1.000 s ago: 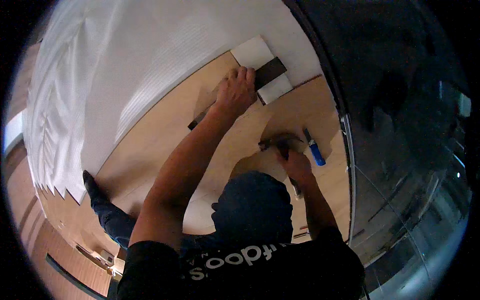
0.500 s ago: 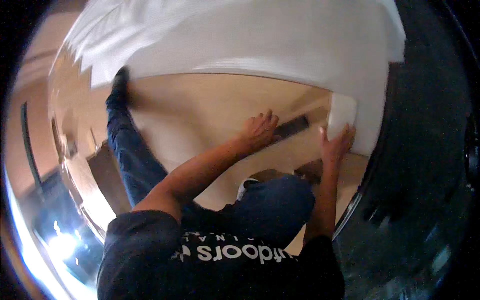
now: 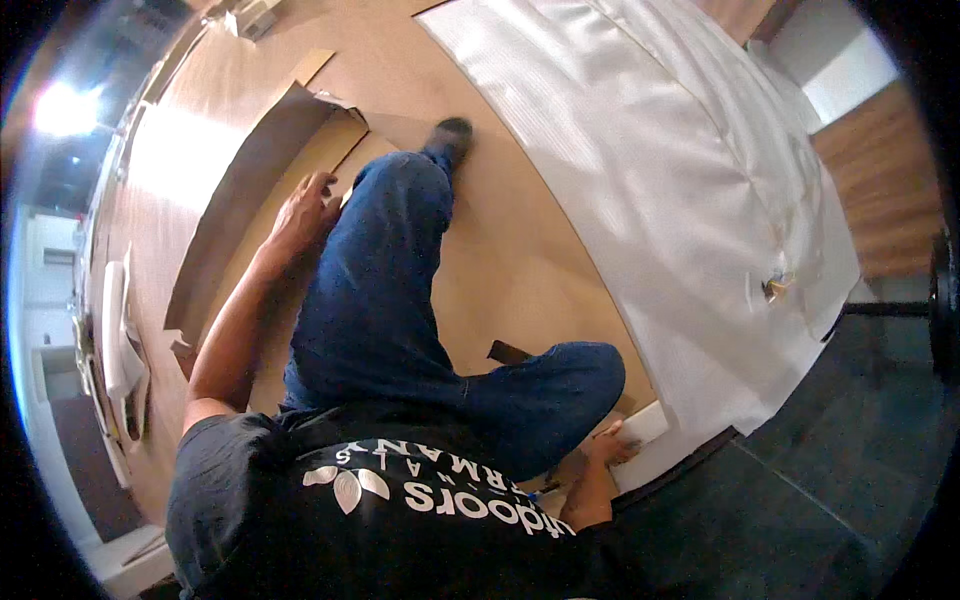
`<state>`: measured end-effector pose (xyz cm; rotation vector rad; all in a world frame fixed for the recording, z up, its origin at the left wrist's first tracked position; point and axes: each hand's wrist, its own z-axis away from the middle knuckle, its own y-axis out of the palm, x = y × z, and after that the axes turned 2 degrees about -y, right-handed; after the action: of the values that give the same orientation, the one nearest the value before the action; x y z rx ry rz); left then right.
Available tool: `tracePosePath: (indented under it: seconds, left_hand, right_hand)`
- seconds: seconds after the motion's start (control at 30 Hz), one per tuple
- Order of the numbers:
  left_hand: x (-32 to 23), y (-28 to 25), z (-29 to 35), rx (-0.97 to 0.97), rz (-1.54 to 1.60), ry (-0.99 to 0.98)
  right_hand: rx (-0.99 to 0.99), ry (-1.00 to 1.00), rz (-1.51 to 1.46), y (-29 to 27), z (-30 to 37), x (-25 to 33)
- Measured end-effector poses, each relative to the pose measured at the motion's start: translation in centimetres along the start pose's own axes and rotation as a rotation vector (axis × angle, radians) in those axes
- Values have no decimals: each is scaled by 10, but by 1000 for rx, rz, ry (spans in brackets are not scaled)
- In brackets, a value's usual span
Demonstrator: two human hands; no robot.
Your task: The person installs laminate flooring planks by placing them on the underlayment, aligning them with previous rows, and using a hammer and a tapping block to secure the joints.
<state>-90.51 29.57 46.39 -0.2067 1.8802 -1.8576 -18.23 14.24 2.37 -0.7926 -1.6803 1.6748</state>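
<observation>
My left hand reaches out beside my left knee, over a folded brown cardboard piece. Its fingers are apart and slightly bent, and no held object shows. Low on the right, my right hand is at the end of a flat white block; blur hides whether its fingers grip it. A dark flat bar lies partly behind my bent right leg, on the tan board where I sit. White wrapping sheet spreads along the board's right side.
Dark floor tiles lie at the lower right. A wood-grain panel stands beyond the sheet. On the left are a white roll and a bright lamp. My outstretched left leg crosses the middle.
The view has swung round toward my left. My left hand has moved from near the dark bar to the cardboard beside my left leg. My right hand stays by the white block.
</observation>
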Motion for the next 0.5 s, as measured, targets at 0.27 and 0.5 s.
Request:
tracePosePath:
  seconds: [0.27,0.5]
  left_hand:
    - [76,50,27,472,-183,59]
    - [120,96,-52,462,-311,-46]
  right_hand:
    - [263,256,28,-93,8,57]
    - [126,-42,-187,-108,44,103]
